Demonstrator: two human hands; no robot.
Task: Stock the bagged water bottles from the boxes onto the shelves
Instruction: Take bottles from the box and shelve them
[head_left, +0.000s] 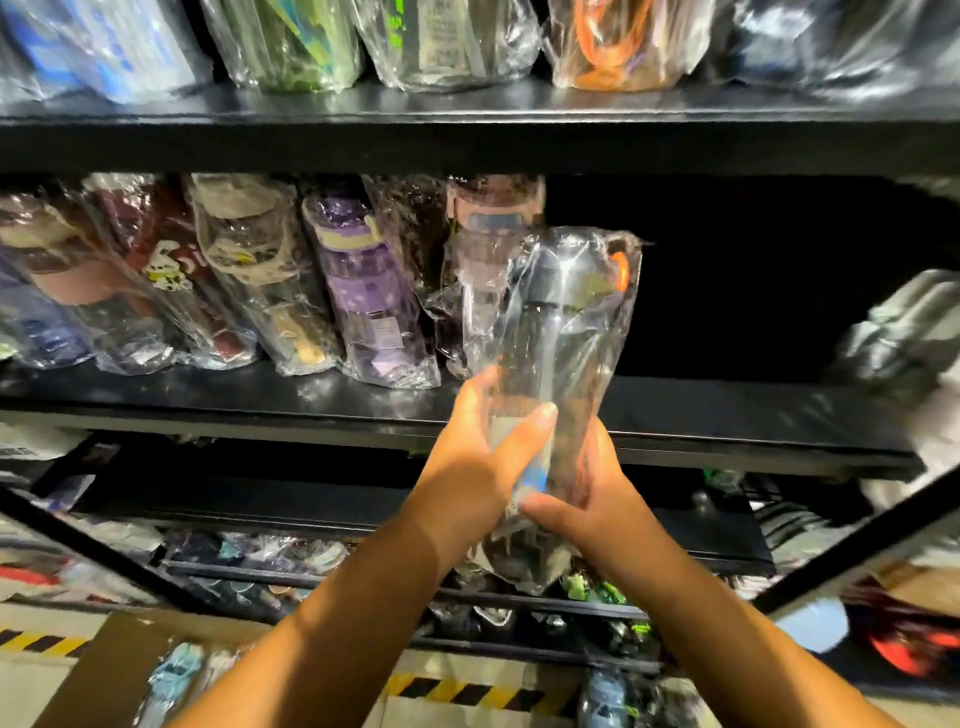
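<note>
Slick plastic is sheathing the dark bottle that the left hand and right hand are gripping; it may slip, or topple the pink-capped bottle beside it.

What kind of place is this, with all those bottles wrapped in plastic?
Probably a shop stockroom or warehouse: black shelves packed with bagged bottles, a cardboard box of more below, and yellow-black striped floor tape.

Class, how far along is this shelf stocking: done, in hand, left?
Done: a row of bagged bottles lines the middle shelf. In hand: left hand and right hand grip a dark-capped bottle before the gap beside that row. Left: that gap; spare bottles in the cardboard box below.
</note>
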